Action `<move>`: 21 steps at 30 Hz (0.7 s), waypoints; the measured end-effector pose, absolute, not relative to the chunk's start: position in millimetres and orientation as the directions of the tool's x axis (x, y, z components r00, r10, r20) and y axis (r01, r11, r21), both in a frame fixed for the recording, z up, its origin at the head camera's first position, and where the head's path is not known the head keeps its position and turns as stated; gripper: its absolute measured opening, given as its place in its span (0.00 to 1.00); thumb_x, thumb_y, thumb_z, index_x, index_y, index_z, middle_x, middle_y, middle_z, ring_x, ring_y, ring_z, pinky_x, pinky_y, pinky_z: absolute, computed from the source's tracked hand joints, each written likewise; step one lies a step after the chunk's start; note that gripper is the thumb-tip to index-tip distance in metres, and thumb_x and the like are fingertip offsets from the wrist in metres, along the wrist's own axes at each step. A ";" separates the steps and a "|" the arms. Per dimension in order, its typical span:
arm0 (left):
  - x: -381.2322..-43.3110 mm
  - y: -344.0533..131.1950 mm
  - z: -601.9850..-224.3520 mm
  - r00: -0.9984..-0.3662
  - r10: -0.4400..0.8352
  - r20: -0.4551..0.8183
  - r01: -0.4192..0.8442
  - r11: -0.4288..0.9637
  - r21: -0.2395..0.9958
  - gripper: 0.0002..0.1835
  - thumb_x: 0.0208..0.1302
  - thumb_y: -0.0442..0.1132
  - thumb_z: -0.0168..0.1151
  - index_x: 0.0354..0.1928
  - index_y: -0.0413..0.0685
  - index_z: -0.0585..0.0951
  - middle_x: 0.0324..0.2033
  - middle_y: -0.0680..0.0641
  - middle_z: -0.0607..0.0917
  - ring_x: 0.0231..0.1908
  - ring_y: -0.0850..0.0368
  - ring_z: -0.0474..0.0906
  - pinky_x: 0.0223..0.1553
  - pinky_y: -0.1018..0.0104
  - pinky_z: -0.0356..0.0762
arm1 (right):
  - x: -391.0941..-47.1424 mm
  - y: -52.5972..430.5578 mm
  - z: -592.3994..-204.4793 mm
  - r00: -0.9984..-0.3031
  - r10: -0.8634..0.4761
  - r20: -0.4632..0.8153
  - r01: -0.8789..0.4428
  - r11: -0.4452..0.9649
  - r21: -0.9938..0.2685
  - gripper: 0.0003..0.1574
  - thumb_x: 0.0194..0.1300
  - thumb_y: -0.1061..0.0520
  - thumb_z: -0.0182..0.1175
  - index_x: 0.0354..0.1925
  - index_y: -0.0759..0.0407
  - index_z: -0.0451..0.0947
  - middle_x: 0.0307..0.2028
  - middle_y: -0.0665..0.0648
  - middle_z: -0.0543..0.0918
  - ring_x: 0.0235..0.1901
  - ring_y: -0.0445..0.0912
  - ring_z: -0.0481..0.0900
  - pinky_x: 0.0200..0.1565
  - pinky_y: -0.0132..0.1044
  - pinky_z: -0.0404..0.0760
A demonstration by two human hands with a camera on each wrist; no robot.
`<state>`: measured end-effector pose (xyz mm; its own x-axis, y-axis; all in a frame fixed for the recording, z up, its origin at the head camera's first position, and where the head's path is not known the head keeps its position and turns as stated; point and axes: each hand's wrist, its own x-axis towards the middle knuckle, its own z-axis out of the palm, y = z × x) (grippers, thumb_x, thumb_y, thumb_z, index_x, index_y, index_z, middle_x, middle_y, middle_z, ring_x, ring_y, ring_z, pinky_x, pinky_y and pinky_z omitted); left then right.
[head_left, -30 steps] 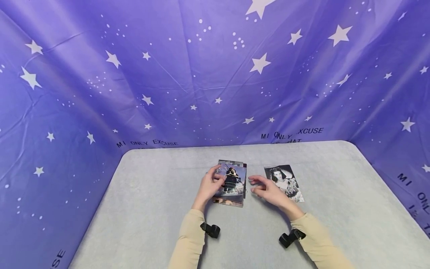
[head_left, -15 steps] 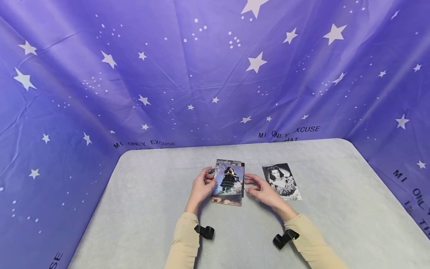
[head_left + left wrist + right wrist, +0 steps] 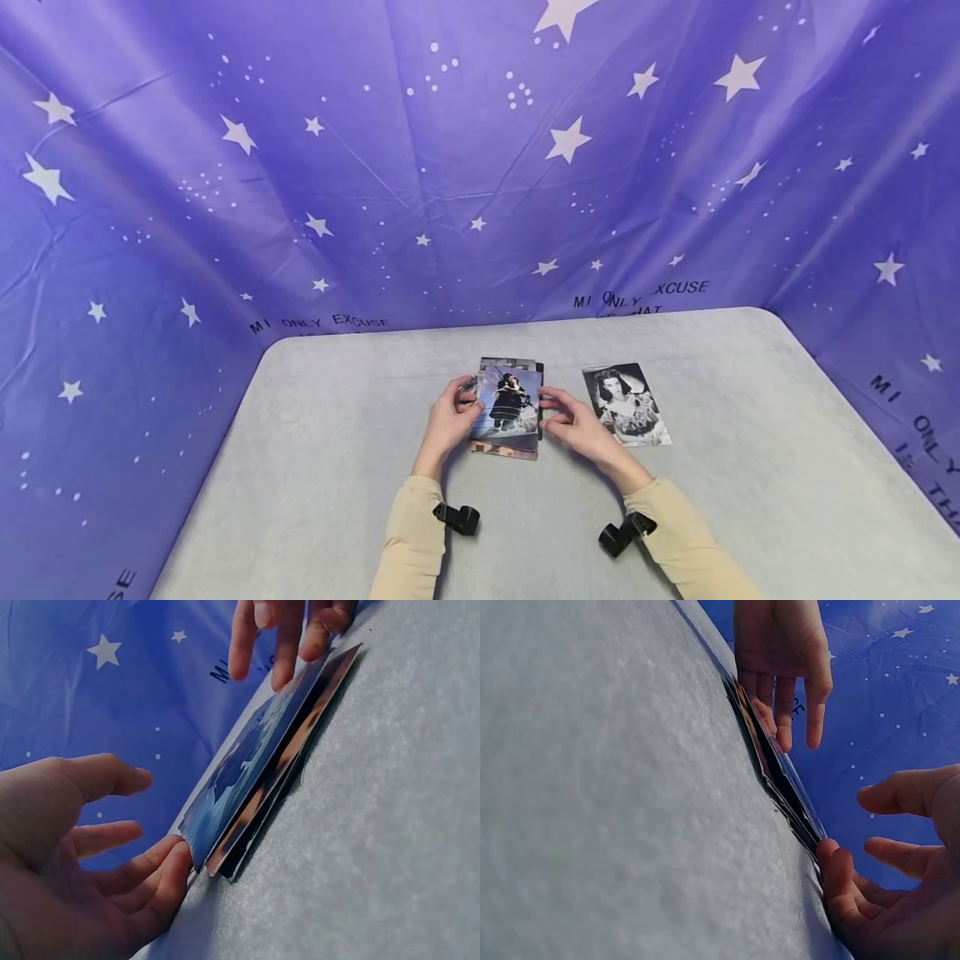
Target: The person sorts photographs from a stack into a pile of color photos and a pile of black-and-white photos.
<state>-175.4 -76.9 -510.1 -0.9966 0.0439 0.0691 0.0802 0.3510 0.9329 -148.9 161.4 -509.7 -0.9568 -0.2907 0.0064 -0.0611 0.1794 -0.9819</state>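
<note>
A loose stack of photo prints (image 3: 504, 451) lies on the table, its edges uneven. On top is a bluish photo (image 3: 512, 404) of two embracing figures. My left hand (image 3: 448, 421) is at the stack's left side; in the left wrist view its lower fingers (image 3: 176, 862) touch the edge, thumb and forefinger held apart from it. Opposite, my right hand (image 3: 591, 432) touches the right edge with its lower fingers (image 3: 840, 874), the others spread in the air. Right of that hand lies a black-and-white photo (image 3: 630, 407) of a person in a ruffled dress.
The grey table (image 3: 337, 467) has rounded far corners. A purple curtain (image 3: 480, 167) with white stars and lettering hangs behind and at both sides. Black wrist cameras sit on both beige sleeves (image 3: 416, 533).
My left hand has drawn back from over the top photo to the stack's left edge. The right hand has come left against the right edge. The head view has shifted slightly.
</note>
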 end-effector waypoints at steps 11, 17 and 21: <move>-172.2 -77.1 -511.2 -1.000 0.017 -0.023 -0.021 0.125 0.992 0.28 0.54 0.25 0.62 0.59 0.30 0.71 0.41 0.31 0.82 0.31 0.61 0.77 0.29 0.73 0.75 | -146.7 156.2 -508.7 -0.958 -0.288 -0.011 -0.038 0.162 -0.986 0.41 0.57 0.73 0.58 0.69 0.71 0.57 0.59 0.75 0.69 0.34 0.46 0.78 0.25 0.28 0.72; -170.4 -76.7 -508.5 -0.998 0.014 -0.059 -0.058 0.073 0.996 0.28 0.54 0.25 0.61 0.60 0.30 0.70 0.44 0.29 0.80 0.33 0.60 0.78 0.31 0.73 0.74 | -144.3 154.1 -504.0 -0.957 -0.287 -0.032 -0.013 0.153 -0.988 0.42 0.58 0.72 0.57 0.69 0.69 0.57 0.60 0.75 0.68 0.28 0.43 0.75 0.21 0.27 0.68; -166.2 -77.5 -499.1 -0.997 0.025 -0.070 -0.069 0.043 0.997 0.28 0.54 0.23 0.60 0.59 0.27 0.69 0.45 0.26 0.78 0.33 0.58 0.78 0.31 0.72 0.74 | -143.3 153.1 -499.7 -0.957 -0.286 -0.042 -0.003 0.154 -0.988 0.42 0.59 0.71 0.58 0.70 0.68 0.57 0.61 0.74 0.68 0.26 0.43 0.74 0.20 0.27 0.68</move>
